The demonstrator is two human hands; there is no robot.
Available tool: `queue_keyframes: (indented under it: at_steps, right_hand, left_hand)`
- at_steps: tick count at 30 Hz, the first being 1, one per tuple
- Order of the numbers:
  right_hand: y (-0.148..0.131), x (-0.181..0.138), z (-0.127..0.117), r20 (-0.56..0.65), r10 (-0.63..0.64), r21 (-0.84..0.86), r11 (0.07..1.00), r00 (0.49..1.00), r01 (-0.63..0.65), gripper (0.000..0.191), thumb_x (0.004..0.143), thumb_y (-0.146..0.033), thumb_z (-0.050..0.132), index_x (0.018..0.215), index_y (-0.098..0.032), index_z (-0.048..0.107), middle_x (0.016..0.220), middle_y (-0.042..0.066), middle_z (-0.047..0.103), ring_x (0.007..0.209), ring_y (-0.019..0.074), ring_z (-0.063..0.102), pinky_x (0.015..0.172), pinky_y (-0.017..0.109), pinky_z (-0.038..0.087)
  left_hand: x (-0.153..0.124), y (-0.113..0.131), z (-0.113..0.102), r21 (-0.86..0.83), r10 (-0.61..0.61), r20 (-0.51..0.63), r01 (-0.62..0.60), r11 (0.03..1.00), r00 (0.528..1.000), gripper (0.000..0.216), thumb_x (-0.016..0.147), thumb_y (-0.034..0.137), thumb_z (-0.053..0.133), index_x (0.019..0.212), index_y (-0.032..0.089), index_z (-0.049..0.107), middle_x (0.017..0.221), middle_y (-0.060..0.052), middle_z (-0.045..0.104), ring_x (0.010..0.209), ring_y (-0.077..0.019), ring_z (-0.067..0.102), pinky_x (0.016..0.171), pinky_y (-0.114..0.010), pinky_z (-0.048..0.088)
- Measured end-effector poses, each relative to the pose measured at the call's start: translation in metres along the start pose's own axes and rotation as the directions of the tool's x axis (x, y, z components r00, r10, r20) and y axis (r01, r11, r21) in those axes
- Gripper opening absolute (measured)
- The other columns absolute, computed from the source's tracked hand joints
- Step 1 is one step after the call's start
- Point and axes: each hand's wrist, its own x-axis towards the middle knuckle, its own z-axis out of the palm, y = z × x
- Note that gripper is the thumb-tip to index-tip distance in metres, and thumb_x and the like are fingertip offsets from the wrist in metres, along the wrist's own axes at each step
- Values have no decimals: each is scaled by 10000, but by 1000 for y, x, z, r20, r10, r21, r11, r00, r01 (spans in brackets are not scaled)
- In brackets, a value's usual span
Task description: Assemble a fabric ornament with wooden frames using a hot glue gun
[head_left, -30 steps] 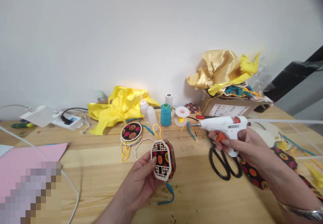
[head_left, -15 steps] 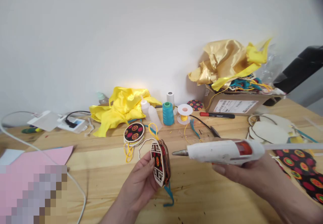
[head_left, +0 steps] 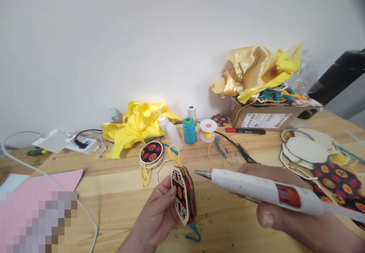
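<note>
Smooth plastic glue gun [head_left: 251,186], metal nozzle [head_left: 204,174]; glossy gold cloth [head_left: 253,65], matt cardboard box [head_left: 237,117], wooden table [head_left: 119,192]

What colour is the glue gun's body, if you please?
The body is white, in the head view.

The left forearm [head_left: 139,239] is slanting up and rightward from the bottom edge, the left hand [head_left: 158,215] pinching with its thumb in front and its fingers curling behind. The right hand [head_left: 302,224] is reaching in from the lower right, wrapping into a grip, its thumb [head_left: 268,218] pointing left.
</note>
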Motion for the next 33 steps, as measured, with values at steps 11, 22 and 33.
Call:
queue_keyframes:
  at_steps: [11, 22, 33]
  right_hand:
    - [-4, -1, -1, 66, 18, -107, 994, 998, -11, 493, 810, -621, 512, 593, -179, 526, 561, -19, 471, 478, 88, 411, 433, 234, 308]
    - [-1, -4, 0, 117, 73, -167, 985, 990, -53, 576, 810, -695, 422, 562, -175, 435, 552, -24, 428, 492, 89, 391, 448, 244, 270]
    - [-4, -7, -1, 137, 87, -208, 976, 987, -58, 589, 811, -698, 415, 547, -172, 434, 544, -14, 475, 491, 86, 421, 456, 236, 276]
  left_hand:
    - [2, -1, -1, 31, 4, 70, -6, 1000, 998, 243, 735, 142, 731, 974, 161, 696, 756, -21, 745, 626, -109, 687, 555, -162, 534]
    - [2, 0, 0, 37, 4, 105, -8, 999, 994, 239, 769, 121, 691, 1002, 174, 699, 757, -22, 743, 646, -115, 687, 595, -188, 551]
    - [1, 0, 0, 42, 6, 93, -10, 999, 996, 269, 745, 115, 715, 1006, 179, 700, 799, -25, 763, 659, -119, 704, 592, -174, 559]
